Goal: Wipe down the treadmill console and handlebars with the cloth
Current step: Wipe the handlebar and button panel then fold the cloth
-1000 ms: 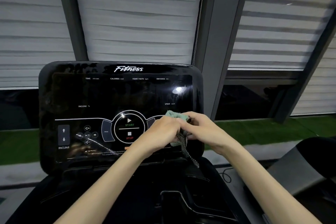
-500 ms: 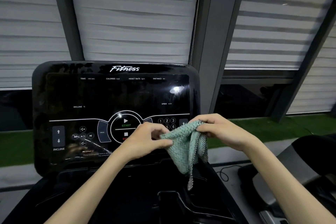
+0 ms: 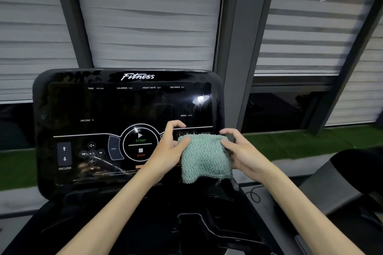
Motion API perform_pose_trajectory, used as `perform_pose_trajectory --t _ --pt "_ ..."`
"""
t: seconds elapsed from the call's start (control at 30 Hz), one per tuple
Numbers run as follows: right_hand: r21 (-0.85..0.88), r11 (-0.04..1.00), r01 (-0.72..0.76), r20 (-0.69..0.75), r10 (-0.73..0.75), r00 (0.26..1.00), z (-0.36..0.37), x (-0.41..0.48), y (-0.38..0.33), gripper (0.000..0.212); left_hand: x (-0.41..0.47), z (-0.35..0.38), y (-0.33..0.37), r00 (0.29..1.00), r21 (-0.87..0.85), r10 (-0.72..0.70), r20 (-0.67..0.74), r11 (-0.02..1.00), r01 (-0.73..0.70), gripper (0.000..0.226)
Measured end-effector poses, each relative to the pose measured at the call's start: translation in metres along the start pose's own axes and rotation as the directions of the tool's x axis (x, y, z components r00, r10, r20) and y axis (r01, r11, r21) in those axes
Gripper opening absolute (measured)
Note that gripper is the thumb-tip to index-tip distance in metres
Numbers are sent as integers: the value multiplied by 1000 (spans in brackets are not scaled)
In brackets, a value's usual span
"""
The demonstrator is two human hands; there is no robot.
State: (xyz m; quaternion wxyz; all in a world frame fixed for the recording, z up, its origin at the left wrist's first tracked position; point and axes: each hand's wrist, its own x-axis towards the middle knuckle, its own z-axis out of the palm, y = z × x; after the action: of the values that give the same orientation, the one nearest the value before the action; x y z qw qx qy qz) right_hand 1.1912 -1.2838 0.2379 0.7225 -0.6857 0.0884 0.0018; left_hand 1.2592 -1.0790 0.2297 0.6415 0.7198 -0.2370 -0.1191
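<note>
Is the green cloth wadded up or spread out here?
Spread out. The cloth hangs as a flat panel, its top corners pinched by the left hand and the right hand.

Dim indoor scene with soft, slightly smeared detail. A bright white glare spot sits on the glossy black console at its upper right, with fainter reflections at its lower left. The area below the console is nearly black. Wide-angle distortion bends the window frames toward the edges
</note>
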Motion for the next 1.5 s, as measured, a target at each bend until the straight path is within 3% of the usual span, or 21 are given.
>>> perform_pose_trajectory --t 0.1,0.17,0.23,0.27,0.3,0.37,0.43,0.5,0.53,0.6,0.67,0.8,1.03,1.2,1.3,1.33,1.4,1.5 --pt "105 994 33 36 -36 999 -6 -3 0 24 -2 4 3 998 -95 -45 54 994 50 27" --pt "81 994 75 98 -82 992 -13 -8 1 34 -4 5 0 993 32 -65 101 998 62 50" --pt "-178 975 137 125 -115 985 -19 -12 8 53 -6 9 -2 996 269 -31 85 963 7 56" --pt "-369 914 171 107 -141 984 -22 -13 13 55 -6 13 -3 997 374 8 78 927 -37 51" --pt "-536 819 205 95 -183 978 -24 -13 17 51 -5 17 -5 996 462 48 79 883 -79 44" --pt "-703 668 243 100 -245 964 -32 -9 30 29 -6 27 -9 992 574 87 91 809 -124 27" --pt "-717 655 238 116 -224 968 -40 -11 40 9 -7 36 -17 994 602 55 93 792 -100 15" --pt "-679 685 264 161 -212 964 -52 -15 48 9 -10 42 -25 994 580 -26 108 813 -42 5" --pt "-609 752 253 183 -177 967 -57 -19 52 8 -11 46 -29 990 544 -66 124 839 -12 10" --pt "-360 923 139 186 -75 980 -66 -28 63 13 -17 55 -37 981 388 -132 143 919 67 10" --pt "-108 994 14 197 7 980 -70 -39 80 26 -24 68 -47 983 265 -141 114 958 107 7" --pt "19 1000 -24 149 21 989 -65 -56 112 47 -37 84 -67 995 309 -86 50 949 67 10" --pt "119 990 -81 110 68 992 -38 -92 126 28 -73 71 -83 990 370 -111 89 926 70 12" --pt "125 989 -80 -69 89 994 -17 -124 146 24 -105 58 -103 986 443 -53 161 896 -24 17" --pt "158 984 -78 -152 103 983 -11 -147 160 26 -131 58 -112 970 552 72 234 811 -194 20" --pt "168 983 -75 -190 107 976 -11 -155 163 26 -139 57 -116 962 618 146 229 742 -260 23" --pt "183 981 -70 -289 122 950 -14 -170 169 25 -158 56 -128 933 783 275 233 516 -347 33" --pt "151 987 -53 -431 114 895 -22 -183 178 24 -183 58 -138 954 927 221 205 268 -261 55"
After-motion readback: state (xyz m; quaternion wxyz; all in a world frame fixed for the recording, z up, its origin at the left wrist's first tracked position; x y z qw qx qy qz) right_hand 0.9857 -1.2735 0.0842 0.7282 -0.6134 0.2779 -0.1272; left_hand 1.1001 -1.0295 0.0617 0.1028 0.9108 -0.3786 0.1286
